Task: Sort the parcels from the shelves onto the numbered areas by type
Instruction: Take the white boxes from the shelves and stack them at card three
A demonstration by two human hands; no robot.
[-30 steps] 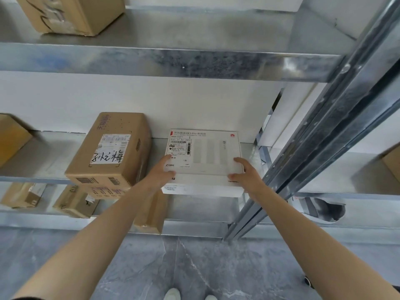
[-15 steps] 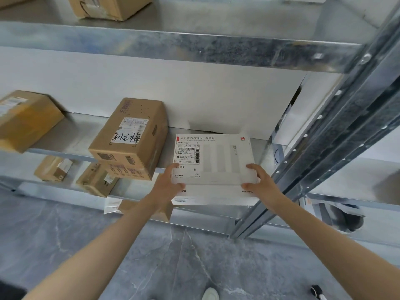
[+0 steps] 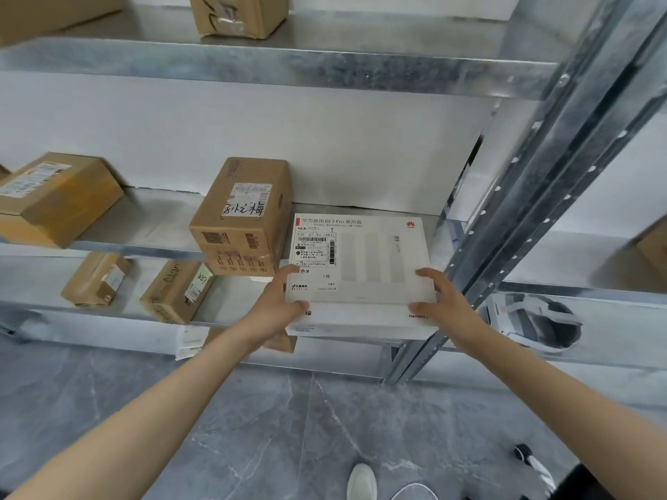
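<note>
Since the white router box [image 3: 362,261] looks stiff, flat, light, slick card, the near corners suit gripping: left hand [image 3: 276,310] and right hand [image 3: 440,301] each clasp one. It lies flat just right of the handwritten brown carton [image 3: 245,211], same shelf [image 3: 144,225], long axis left-right, print top pointing away from the person.

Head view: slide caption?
Left hand and right hand grip a flat white cardboard box overhanging the galvanised metal shelf, beside a brown cardboard parcel.
</note>
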